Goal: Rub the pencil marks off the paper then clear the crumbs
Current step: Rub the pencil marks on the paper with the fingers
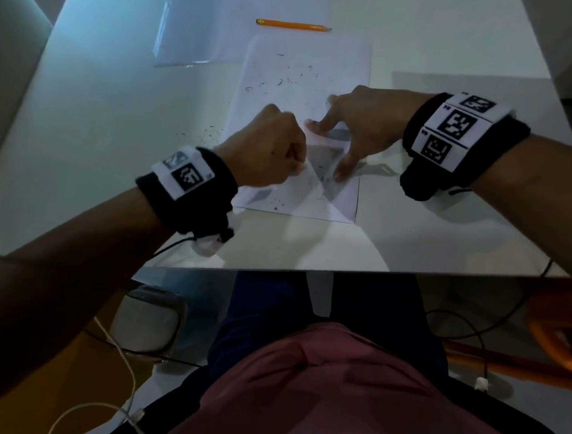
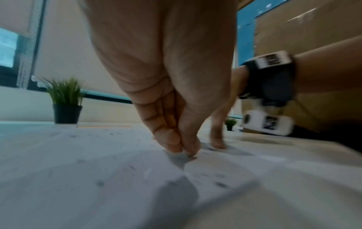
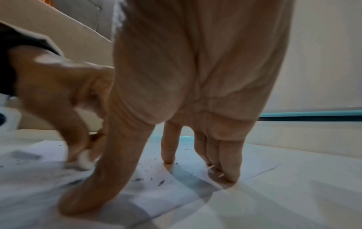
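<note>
A white paper (image 1: 304, 76) lies on the white table (image 1: 441, 223). Dark eraser crumbs (image 1: 280, 82) are scattered over its upper half, and more crumbs (image 1: 213, 133) lie on the table left of it. My left hand (image 1: 268, 147) is curled over the paper's lower middle, and its fingertips (image 2: 182, 148) pinch a small white eraser (image 3: 85, 160) against the sheet. My right hand (image 1: 364, 121) has its fingers spread, with thumb (image 3: 82, 198) and fingertips (image 3: 227, 175) pressing the paper flat just right of the eraser. Pencil marks under the hands are hidden or blurred.
An orange pencil (image 1: 293, 25) lies beyond the paper's far edge. A clear plastic sheet (image 1: 188, 32) sits at the far left. A potted plant (image 2: 65, 100) and cardboard boxes (image 2: 305, 38) stand past the table. The table's near edge (image 1: 341, 268) is close to my body.
</note>
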